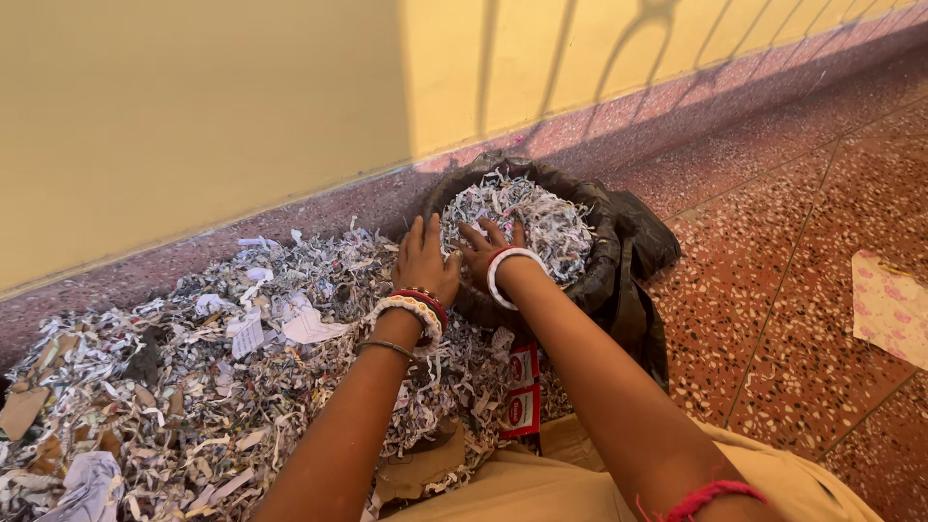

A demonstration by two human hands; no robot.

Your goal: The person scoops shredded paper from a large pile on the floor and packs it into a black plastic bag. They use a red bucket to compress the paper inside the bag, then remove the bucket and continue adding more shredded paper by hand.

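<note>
Head view: shredded paper (193,387) litters red speckled floor (773,290).

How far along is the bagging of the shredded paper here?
Done: the black bag is already heaped with shreds. In hand: the left hand and right hand lie flat on that heap by the near rim. Left: a broad pile of shreds and card scraps on the floor.

Fingertips of right hand (486,247) buried in shredded paper filling black bag (619,253); bag's lower body hidden behind forearm. Paper pile (193,387) cut off at left and bottom edges. Pink patterned sheet (891,304) cropped at right edge. Print on red sachets (522,391) too small to read.
</note>
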